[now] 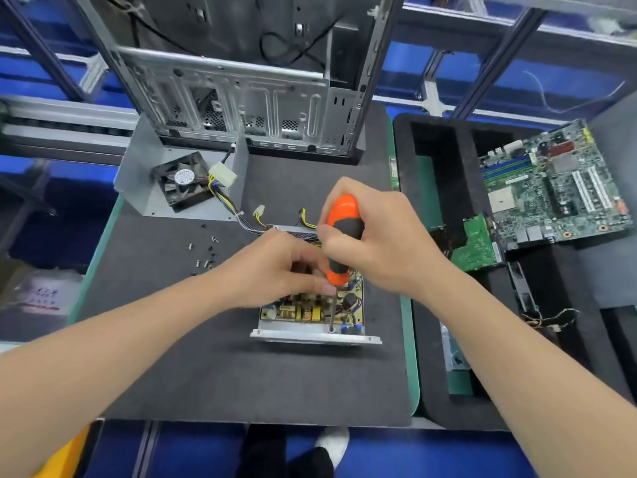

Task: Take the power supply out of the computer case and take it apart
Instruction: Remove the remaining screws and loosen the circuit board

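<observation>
On mat (241,374): right hand (379,243) grips orange screwdriver (343,215), tip at power supply (310,334); left hand (275,267) pinches shaft (331,310); fan label (184,176) unreadable.

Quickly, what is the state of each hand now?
Left hand: pinches the screwdriver low, near its shaft.
Right hand: grips the screwdriver handle.

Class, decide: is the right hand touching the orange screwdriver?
Touching. The head view shows the right hand curled round the screwdriver, fingers wrapped on its orange handle.
</observation>
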The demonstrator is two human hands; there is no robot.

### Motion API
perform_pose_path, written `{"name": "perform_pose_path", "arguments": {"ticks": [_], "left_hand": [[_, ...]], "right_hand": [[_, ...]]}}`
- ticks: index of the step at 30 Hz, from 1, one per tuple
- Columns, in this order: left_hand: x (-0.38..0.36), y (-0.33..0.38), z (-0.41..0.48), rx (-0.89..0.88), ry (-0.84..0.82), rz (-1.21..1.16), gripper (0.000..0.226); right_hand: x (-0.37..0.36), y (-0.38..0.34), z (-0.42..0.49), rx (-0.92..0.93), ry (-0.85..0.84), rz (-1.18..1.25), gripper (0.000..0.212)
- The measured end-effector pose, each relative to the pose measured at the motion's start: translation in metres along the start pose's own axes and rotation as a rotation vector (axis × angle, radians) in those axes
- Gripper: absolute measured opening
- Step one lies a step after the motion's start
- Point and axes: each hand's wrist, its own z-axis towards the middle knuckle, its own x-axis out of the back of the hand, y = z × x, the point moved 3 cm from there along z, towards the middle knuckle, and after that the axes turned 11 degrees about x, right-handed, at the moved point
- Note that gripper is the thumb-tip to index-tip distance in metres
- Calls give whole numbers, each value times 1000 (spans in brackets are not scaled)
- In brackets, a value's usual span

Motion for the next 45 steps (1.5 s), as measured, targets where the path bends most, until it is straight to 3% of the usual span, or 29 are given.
{"name": "perform_pose_path", "arguments": {"ticks": [5, 14, 29, 32, 36, 39, 42, 45], "left_hand": [[-2, 1, 2, 24, -17, -11, 40], [-1, 4, 0, 58, -61, -17, 8], [-6, 2, -3, 13, -43, 20, 4], [-5, 3, -5, -44, -16, 60, 32], [-5, 10, -8, -54, 14, 90, 15], [-2, 13, -12, -58, -33, 29, 18], [-6, 22, -18, -100, -77, 23, 27], [-10, 30, -22, -76, -12, 41, 14]], "right_hand": [[0, -2, -1, 27, -19, 17, 15], [0, -8, -9, 73, -49, -6, 18], [3, -10, -16, 103, -97, 14, 16], [7, -13, -15, 133, -201, 33, 17], [14, -23, -12, 174, -269, -38, 16], [19, -35, -11, 199, -320, -132, 14], [24, -48, -12, 155, -395, -289, 14], [23, -60, -17, 66, -353, -501, 28]]}}
